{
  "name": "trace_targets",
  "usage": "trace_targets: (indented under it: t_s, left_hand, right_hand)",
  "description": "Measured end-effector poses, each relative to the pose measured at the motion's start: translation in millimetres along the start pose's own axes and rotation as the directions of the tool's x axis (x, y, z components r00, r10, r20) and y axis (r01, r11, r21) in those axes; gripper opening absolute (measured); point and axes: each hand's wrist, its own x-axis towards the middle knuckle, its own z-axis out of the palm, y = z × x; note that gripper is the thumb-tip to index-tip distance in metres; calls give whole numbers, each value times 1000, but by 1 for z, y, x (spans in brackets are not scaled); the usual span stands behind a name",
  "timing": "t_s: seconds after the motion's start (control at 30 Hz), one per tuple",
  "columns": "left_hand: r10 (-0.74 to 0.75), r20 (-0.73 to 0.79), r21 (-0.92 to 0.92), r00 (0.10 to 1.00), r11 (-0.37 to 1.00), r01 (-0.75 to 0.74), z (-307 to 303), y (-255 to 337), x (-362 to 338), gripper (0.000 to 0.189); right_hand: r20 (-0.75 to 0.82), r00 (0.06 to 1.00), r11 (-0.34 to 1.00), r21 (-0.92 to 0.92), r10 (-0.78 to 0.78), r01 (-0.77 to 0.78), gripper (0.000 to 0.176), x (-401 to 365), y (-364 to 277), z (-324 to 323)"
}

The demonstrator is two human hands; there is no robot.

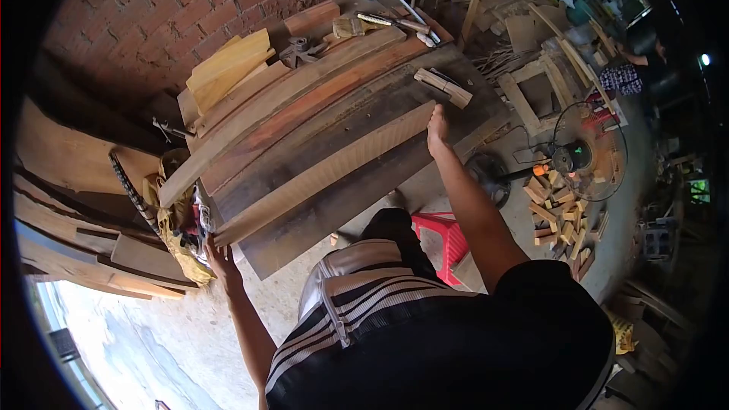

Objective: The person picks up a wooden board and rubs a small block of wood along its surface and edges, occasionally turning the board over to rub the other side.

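Closest to us are our own black shirt (471, 334) and striped shorts (357, 288), with both bare arms reaching out to the workbench (319, 228) ahead. On top of the workbench, over a layer of darker boards, lies a long light plank (326, 175) running along its near side. Our left hand (220, 258) is at the workbench's near left corner, fingers curled around that end of the plank. Our right hand (437, 130) is at the workbench's near right edge, laid against the plank's other end; we cannot tell whether its fingers close around it. A short wood block (443, 87) rests on the workbench beyond that hand. A yellow cloth (171, 220) hangs off the workbench's left end. A red stool (449, 239) stands just below the workbench's near edge, and a floor fan (588, 156) and a heap of offcuts (562, 220) lie to the right of the workbench. A brick wall (190, 7) rises behind it.
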Motion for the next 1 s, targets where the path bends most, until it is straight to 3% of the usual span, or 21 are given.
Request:
trace_targets:
  t_s: [0.13,0.2,0.23,0.3,0.5,0.57,0.6,0.63,0.7,0.77,0.83,0.87,0.9,0.93,0.97,1.0]
  left_hand:
    - [-40,-30,-31,999,999,39,-5,-2,5,57]
    - [-33,-30,-41,999,999,32,-5,-3,5,65]
    - [-42,-37,-55,998,998,40,-2,-1,2,68]
    - [-44,-32,-60,999,997,42,1,2,-3,71]
    - [-16,-22,-3,1000,1000,16,11,8,-19,82]
    - [5,1,98,1000,995,-5,-3,-12,-14,76]
    - [107,104,401,989,905,-140,-5,-17,-22,62]
    - [108,101,401,989,905,-140,-6,-16,-19,62]
    - [139,278,481,951,837,-262,-5,-11,-5,50]
    - [195,193,566,962,778,-271,-22,-21,18,38]
    - [193,159,798,968,552,-241,-17,-1,13,35]
    - [226,200,758,953,580,-297,-17,4,10,32]
    - [82,165,701,983,691,-175,-19,12,7,31]
    - [55,91,616,994,782,-100,-19,15,0,32]
    - [20,23,515,1000,857,-29,-18,18,-8,34]
    - [-36,-33,450,999,892,47,3,38,-31,40]
  right_hand:
    - [-192,981,998,-65,-19,6,29,-7,-3,19]
    - [-309,950,979,-201,-39,-26,37,-7,-1,24]
    - [-314,949,981,-194,-39,-24,37,-19,-12,30]
    - [-201,979,954,-287,23,-81,71,-42,-35,37]
    - [-219,974,957,-291,-66,-1,68,-56,-43,48]
    - [-193,980,932,-361,-56,-18,69,-57,-46,50]
    - [-173,984,904,-427,-46,-33,70,-55,-47,49]
    - [-151,988,871,-490,-36,-43,70,-53,-49,50]
    - [-105,994,793,-607,-10,-56,71,-47,-51,54]
    - [-56,998,691,-721,26,-59,72,-42,-54,57]
    - [-30,998,631,-773,58,-60,73,-44,-60,59]
    - [43,993,544,-839,107,-22,75,-47,-68,56]
    - [108,981,453,-891,164,23,77,-48,-74,51]
    - [197,976,443,-886,93,136,77,-44,-71,44]
    - [188,977,441,-889,100,126,77,-42,-73,38]
    - [182,956,570,-821,230,19,78,-50,-89,39]
